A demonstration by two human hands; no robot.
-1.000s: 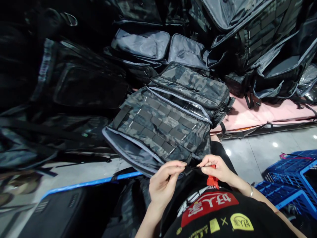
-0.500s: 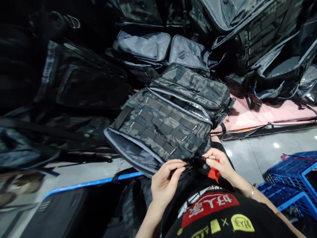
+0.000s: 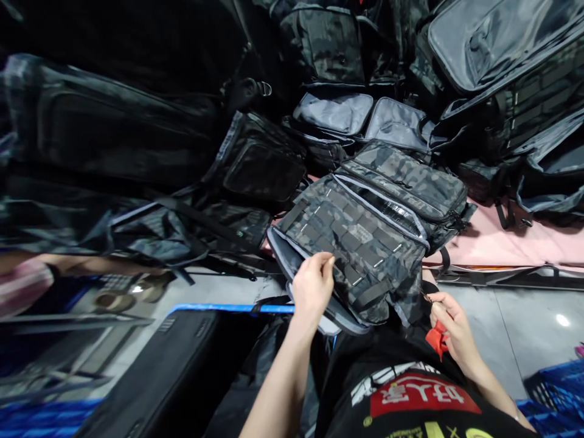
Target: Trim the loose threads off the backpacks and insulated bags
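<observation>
Bag [image 3: 349, 234] beneath left hand [image 3: 314, 285], contact unclear

Lettering on the black shirt [image 3: 340, 398]
White characters 好人家 [image 3: 422, 395] on a red panel [image 3: 378, 403]; below it, a yellow × [image 3: 453, 432] and ® [image 3: 367, 421].

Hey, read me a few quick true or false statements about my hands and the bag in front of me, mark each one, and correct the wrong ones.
1. The right hand has a red item at it. True.
2. Both hands are pressed together. False: they are apart, with the left hand in front of the camouflage bag.
3. The bag's lower pocket gapes open. True.
4. The surface showing to the right of the bag is green. False: the surface is pink.
5. Blue plastic crates show at the lower right. True.
</observation>
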